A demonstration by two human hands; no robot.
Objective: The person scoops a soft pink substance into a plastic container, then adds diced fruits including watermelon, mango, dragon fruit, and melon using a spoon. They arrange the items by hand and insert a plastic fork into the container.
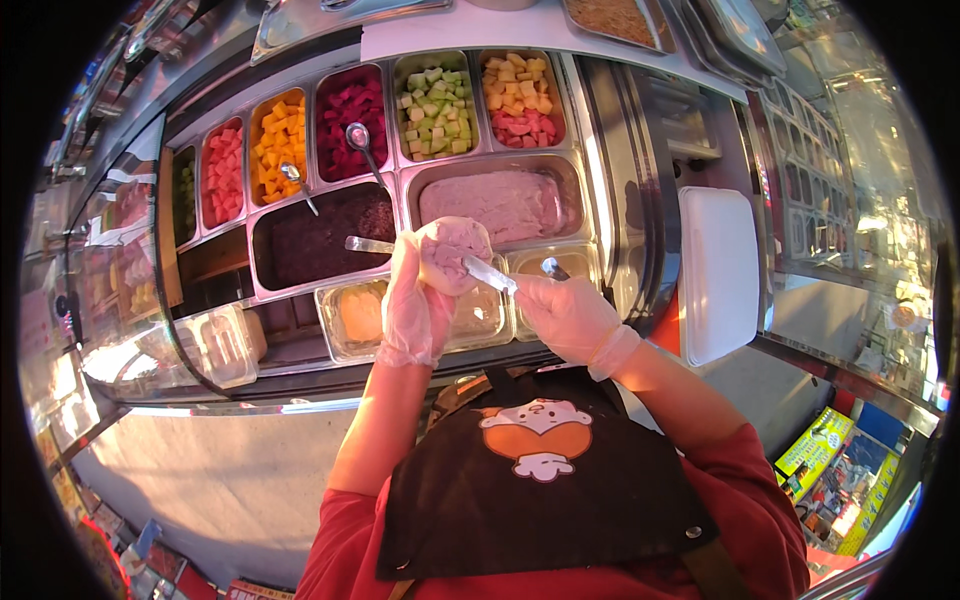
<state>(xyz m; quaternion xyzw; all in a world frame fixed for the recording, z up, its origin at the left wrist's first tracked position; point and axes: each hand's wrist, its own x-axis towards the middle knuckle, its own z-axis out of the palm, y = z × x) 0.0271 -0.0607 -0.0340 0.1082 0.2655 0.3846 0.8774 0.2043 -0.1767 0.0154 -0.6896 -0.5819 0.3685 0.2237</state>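
My left hand [415, 312], in a clear plastic glove, is closed around a rounded lump of pale purple paste [452, 245], holding it above the pans. In the same kind of glove, my right hand [570, 315] grips a flat metal spatula [490, 274]. The blade's tip rests against the paste. Just beyond the lump, a metal pan holds a smooth slab of similar pale purple paste [500, 200]. To the left lies a pan of dark purple filling [310, 240], and a metal handle [370, 244] juts over it beside my left fingers.
Behind stand pans of diced fruit: red cubes [223, 175], orange cubes [280, 140], magenta cubes [350, 110] with a spoon [360, 140], and green cubes [435, 115]. Nearer me is a container with a pale orange round [361, 312]. A white lidded box [718, 275] is at right.
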